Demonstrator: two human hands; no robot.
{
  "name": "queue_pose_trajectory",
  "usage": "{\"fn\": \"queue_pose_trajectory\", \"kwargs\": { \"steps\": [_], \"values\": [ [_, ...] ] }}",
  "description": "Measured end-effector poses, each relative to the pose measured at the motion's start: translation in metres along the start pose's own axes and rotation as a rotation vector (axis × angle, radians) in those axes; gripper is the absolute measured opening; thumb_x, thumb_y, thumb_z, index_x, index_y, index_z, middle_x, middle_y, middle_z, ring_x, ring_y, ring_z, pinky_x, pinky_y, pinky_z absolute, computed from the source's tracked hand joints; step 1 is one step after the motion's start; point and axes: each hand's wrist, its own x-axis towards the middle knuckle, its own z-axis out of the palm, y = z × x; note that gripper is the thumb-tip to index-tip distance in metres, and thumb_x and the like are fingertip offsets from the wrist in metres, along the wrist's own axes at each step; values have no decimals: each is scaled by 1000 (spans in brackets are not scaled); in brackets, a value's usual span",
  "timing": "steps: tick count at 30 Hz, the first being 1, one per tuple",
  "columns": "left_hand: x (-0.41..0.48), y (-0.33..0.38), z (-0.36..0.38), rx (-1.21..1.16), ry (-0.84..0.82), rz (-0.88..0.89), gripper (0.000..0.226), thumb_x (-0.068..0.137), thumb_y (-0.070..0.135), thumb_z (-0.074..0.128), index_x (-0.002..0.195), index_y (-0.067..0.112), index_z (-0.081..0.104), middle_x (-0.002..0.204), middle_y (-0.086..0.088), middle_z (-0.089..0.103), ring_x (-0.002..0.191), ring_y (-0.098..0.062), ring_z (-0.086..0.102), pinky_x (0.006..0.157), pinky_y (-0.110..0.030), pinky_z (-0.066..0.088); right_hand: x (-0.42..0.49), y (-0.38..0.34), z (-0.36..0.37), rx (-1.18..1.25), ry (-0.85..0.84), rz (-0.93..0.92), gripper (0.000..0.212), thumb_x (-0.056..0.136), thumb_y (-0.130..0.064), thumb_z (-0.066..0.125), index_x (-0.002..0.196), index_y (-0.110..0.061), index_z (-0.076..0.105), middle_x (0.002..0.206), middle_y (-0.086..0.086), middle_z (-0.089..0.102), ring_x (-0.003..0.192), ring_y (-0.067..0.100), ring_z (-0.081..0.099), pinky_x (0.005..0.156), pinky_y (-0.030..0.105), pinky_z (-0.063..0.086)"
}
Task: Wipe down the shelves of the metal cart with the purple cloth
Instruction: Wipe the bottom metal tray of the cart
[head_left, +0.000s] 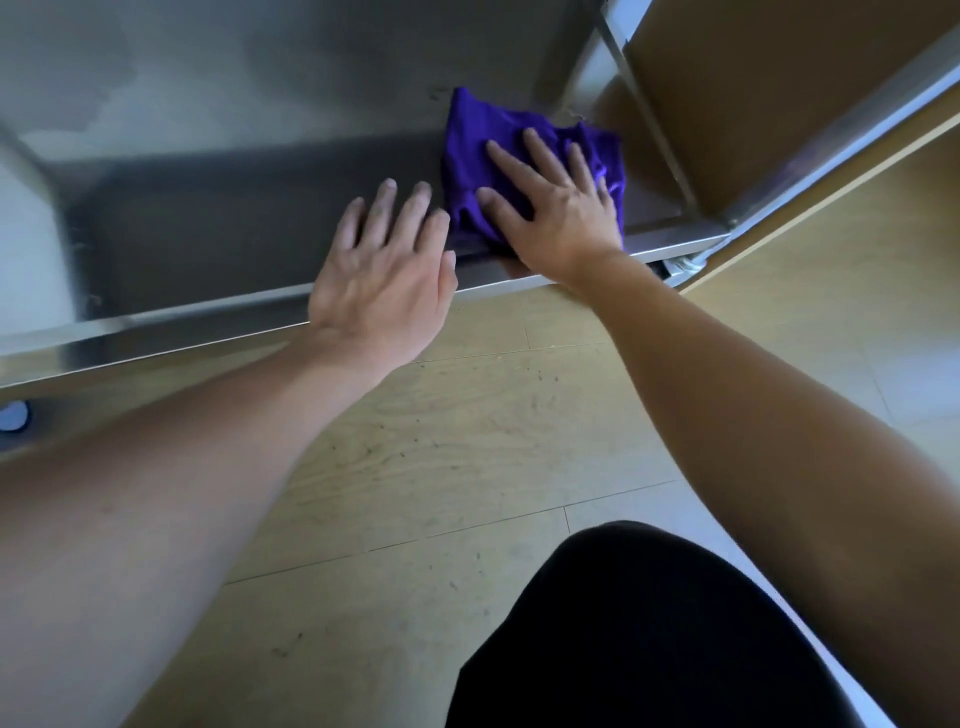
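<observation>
- The purple cloth (483, 150) lies bunched on the low shelf (234, 218) of the metal cart, just to the left of the upright post (652, 119) at the shelf's right end. Its longer run goes roughly from the front rim (182, 332) back into the shelf.
- The right hand (561, 208) lies flat on top of the cloth with fingers straight and spread. It presses down and does not grip, and it is the hand nearer the post.
- The left hand (384, 280) is farther from the post, just beside the cloth's left edge. Its fingers are straight and fanned, the palm is over the front rim, and it holds nothing. It looks like a brace.
- Almost all the bare shelf stretches away from the post, to the left past the left hand.
- My judgement is that the coming stroke has to travel away from the post, with the right hand dragging the cloth leftward. The left hand sits in that path and would need to lift or slide clear.
- Below the post's foot a castor (685, 265) shows above the wooden floor (441, 441).
</observation>
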Motion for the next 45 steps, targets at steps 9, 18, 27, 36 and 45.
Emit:
{"fn": "queue_pose_trajectory", "kwargs": {
  "steps": [9, 18, 27, 36, 45],
  "values": [
    [0, -2, -1, -7, -28, -6, 53, 101, 35, 19, 143, 9, 38, 156, -10, 31, 144, -35, 26, 116, -51, 24, 10, 39, -11, -18, -35, 196, 59, 90, -70, 20, 146, -55, 8, 161, -13, -1, 148, 32, -5, 117, 58, -2],
    [3, -11, -4, -116, 7, 19, 43, 96, 34, 32, 129, 12, 50, 147, -8, 45, 137, -31, 38, 110, -47, 32, -2, -25, 8, -33, -9, -37, 53, 96, -61, 20, 147, -53, 7, 162, -12, -1, 147, 37, -8, 118, 56, -3],
    [-5, -54, -11, -153, 113, -170, 36, 93, 19, 38, 120, 4, 58, 138, -11, 52, 125, -30, 49, 102, -43, 39, -5, -47, 9, -2, 14, -156, 53, 98, -58, 21, 149, -48, 12, 162, -10, 2, 147, 36, -10, 118, 55, -6],
    [-2, -43, -10, -170, 122, -241, 40, 93, 14, 37, 127, 1, 53, 137, -13, 51, 120, -30, 52, 104, -35, 38, 49, -95, 17, 20, 22, -275, 48, 98, -58, 24, 145, -54, 19, 161, -15, 8, 149, 30, -3, 119, 51, -3],
    [-2, -39, -6, -175, 154, -222, 40, 95, 21, 36, 123, 4, 58, 147, -8, 47, 134, -22, 46, 110, -33, 35, 82, -36, 2, 14, 3, -55, 50, 98, -57, 22, 147, -51, 14, 162, -12, 5, 149, 30, 0, 119, 51, 1]
  ]
}}
